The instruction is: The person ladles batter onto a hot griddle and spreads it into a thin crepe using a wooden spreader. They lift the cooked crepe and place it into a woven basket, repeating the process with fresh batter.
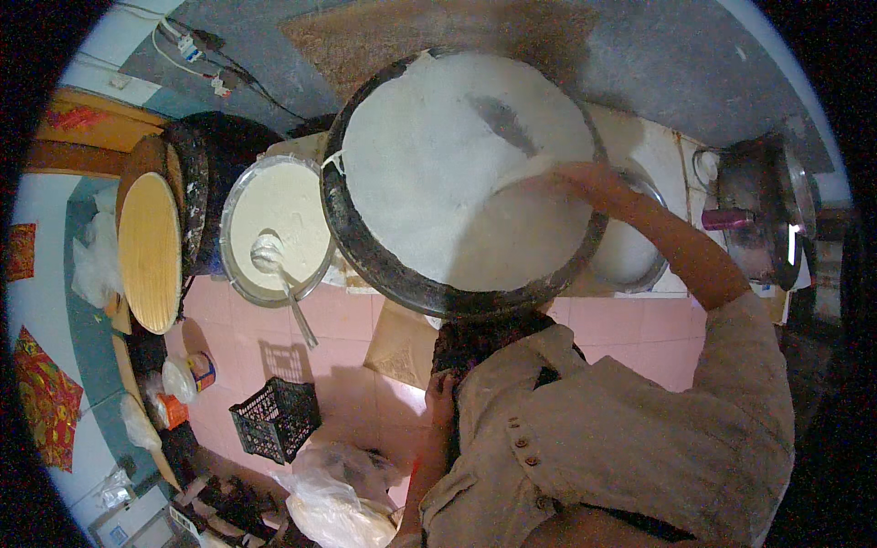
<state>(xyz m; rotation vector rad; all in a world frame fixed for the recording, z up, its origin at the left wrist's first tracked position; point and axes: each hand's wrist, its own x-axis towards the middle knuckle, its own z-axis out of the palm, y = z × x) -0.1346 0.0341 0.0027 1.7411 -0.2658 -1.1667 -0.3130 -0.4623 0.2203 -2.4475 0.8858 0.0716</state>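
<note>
A wide round griddle (445, 303) with a dark rim stands before me, its surface covered by a thin white layer of batter (418, 157) with a grey patch near the top. My right hand (582, 179) reaches over its right part, holding a pale, curved thing (524, 172) against the layer; blur hides its exact kind. At my waist, below the griddle, my left hand (442, 387) hangs beside dark cloth, fingers partly hidden. Left of the griddle, a metal ladle (291, 301) rests in a bowl (229, 270) of creamy batter. Another metal bowl (658, 264) sits partly under my right forearm.
Round woven trays (149, 252) stand at the left. On the pink tiled floor (342, 322) are a black plastic crate (276, 419), a tub (186, 378) and plastic bags (342, 510). A large metal pot (757, 205) stands far right; cables (246, 82) hang by the wall.
</note>
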